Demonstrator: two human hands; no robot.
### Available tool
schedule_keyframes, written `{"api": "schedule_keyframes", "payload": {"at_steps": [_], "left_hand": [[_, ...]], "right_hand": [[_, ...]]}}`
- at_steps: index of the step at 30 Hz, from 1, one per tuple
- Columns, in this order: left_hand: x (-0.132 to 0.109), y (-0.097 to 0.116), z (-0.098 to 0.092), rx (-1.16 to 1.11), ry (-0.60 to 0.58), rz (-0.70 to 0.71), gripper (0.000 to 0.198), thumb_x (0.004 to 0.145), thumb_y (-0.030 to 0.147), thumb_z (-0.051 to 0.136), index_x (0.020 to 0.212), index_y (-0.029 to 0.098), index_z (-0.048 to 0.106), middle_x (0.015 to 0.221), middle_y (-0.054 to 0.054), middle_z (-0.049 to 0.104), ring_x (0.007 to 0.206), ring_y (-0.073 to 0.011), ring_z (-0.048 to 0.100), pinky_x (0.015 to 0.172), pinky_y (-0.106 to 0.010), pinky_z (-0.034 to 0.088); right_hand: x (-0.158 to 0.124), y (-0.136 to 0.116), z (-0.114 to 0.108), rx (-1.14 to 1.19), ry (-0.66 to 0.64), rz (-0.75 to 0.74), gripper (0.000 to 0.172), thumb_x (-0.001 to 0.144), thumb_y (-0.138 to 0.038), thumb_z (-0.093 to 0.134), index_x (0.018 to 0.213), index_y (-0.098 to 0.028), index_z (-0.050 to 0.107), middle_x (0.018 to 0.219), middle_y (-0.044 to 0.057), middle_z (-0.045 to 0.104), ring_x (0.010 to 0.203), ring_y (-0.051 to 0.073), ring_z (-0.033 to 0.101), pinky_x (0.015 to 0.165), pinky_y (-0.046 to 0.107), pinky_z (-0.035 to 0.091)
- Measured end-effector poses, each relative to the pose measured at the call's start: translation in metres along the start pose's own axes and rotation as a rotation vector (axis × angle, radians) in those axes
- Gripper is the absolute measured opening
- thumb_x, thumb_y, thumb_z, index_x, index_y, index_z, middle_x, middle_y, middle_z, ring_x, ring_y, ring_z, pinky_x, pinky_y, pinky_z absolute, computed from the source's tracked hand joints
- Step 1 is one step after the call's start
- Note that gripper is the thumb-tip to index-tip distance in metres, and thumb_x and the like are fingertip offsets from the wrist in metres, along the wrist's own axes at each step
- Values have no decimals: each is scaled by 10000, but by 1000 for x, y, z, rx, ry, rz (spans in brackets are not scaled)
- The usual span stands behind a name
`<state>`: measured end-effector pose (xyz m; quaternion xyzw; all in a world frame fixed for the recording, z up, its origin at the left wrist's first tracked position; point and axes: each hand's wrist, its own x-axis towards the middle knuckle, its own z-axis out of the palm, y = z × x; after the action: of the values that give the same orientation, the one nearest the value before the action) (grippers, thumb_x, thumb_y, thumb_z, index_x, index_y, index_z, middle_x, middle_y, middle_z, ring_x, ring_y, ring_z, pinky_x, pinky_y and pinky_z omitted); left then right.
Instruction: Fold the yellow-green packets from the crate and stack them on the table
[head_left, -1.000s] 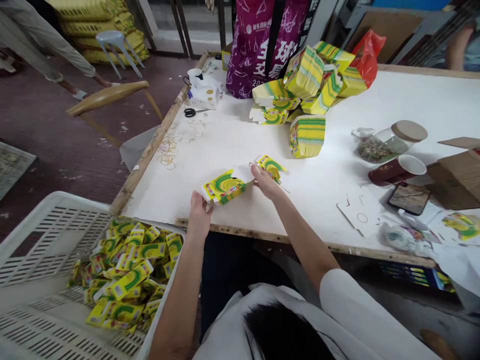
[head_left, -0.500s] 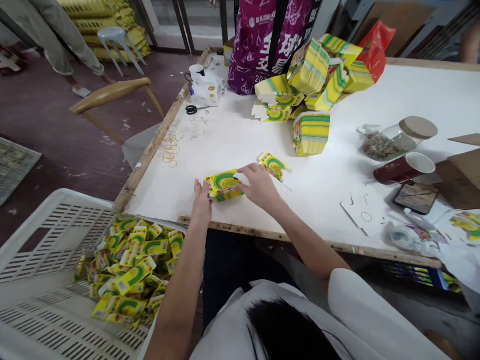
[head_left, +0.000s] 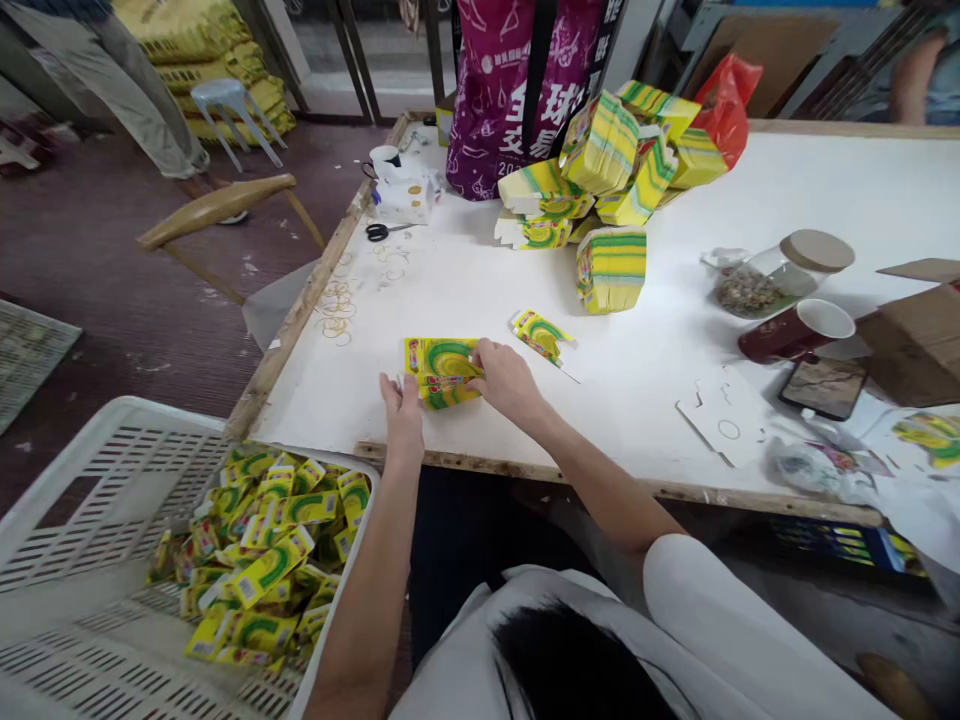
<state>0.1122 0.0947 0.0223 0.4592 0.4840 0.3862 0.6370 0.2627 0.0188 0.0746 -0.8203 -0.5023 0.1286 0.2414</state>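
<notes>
A yellow and green printed carton (head_left: 442, 358) lies at the table's near edge, between my hands. A printed panel of it spreads flat toward the back, and a folded side faces me. At the carton's left end my left hand (head_left: 403, 420) has its thumb and fingers closed about a small white flap. My right hand (head_left: 510, 382) pinches the right end, its fingers curled over the edge and covering that corner. Another small yellow carton (head_left: 541, 336) with a cut-out lies just beyond my right hand.
Bundled yellow cartons (head_left: 611, 270) are piled by a purple bag (head_left: 495, 100). A white crate (head_left: 112, 480) of packed cartons stands low at my left. Scissors (head_left: 377, 232) and rubber bands (head_left: 335, 310) lie left; a jar (head_left: 780, 275), maroon mug (head_left: 780, 335) and phone (head_left: 823, 388) stand right.
The carton's back panel now lies spread out flatter. My right hand has drawn slightly left and down, to the carton's right edge. A person in the background has shifted.
</notes>
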Motion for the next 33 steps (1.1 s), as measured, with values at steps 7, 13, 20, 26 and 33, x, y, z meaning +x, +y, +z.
{"api": "schedule_keyframes", "payload": {"at_steps": [7,13,20,26,33], "left_hand": [[-54,13,-6,-369,-66,454,681,778,638,697,1345,290,554,1430,-93,535,1385,-298,447,1122,-425,406],[-69,28,-4,-614,-170,327,465,835,623,590,971,191,694,892,-57,636,897,-215,640,907,-376,526],[-69,33,-8,-673,-16,214,564,637,703,747,791,182,592,673,28,432,582,-105,443,608,-243,482],[-69,24,-12,-476,50,218,710,525,867,698,759,200,631,741,-5,579,709,-145,578,658,-240,530],[-68,13,-16,-336,92,297,333,730,508,809,833,205,718,857,-29,715,898,-186,681,826,-288,547]], "right_hand": [[-46,-20,-4,587,-120,-149,308,775,-167,733,834,-220,435,736,-54,567,636,123,533,616,242,373],[-78,-40,26,738,-145,-265,207,805,-145,689,794,-205,491,766,-19,562,682,134,510,642,244,381],[-95,-54,39,937,-225,-213,221,777,-243,759,796,-194,544,752,-35,521,653,111,456,608,225,375],[-81,-37,35,914,-95,-183,248,819,-313,715,970,-190,562,872,2,615,754,138,538,685,251,433],[-69,-22,18,809,115,-304,131,919,-302,625,895,-182,672,816,20,688,723,140,599,669,250,465]]}}
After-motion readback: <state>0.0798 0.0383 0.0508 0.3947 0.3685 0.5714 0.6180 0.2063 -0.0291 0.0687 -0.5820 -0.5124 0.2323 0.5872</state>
